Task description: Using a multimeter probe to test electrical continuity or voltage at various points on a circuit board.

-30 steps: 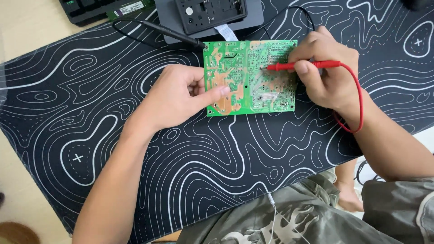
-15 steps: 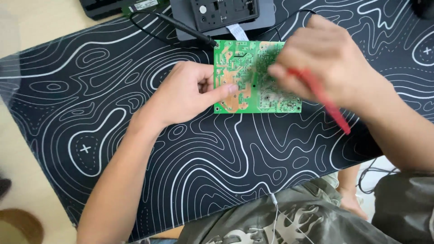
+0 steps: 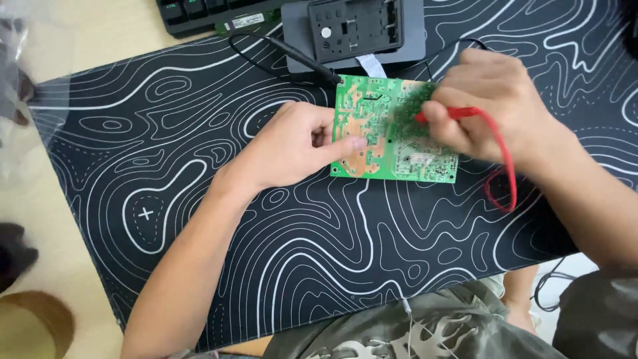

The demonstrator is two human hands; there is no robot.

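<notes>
Green is the circuit board (image 3: 392,133), which lies flat on a black desk mat (image 3: 299,246) with white wavy lines, near the far edge of the mat and between the two hands. The left hand (image 3: 292,143) rests on the mat at the left edge of the board; its fingers are loosely curled, it holds nothing, and the forefinger (image 3: 345,146) is stretched out with its tip pressing on the left part of the board. The right hand (image 3: 492,110) is above the right part of the board and is closed around a red probe (image 3: 445,114), held like a pen, with the tip pointing to the middle of the board; this area is blurred, so I cannot tell if the tip touches the board. A red wire (image 3: 506,179) goes from the probe around the right wrist. A black probe (image 3: 302,58) lies on the mat with its tip at the top left corner of the board. Just behind the board stands a dark grey meter (image 3: 355,30), and a black keyboard (image 3: 199,10) is further left at the top.
</notes>
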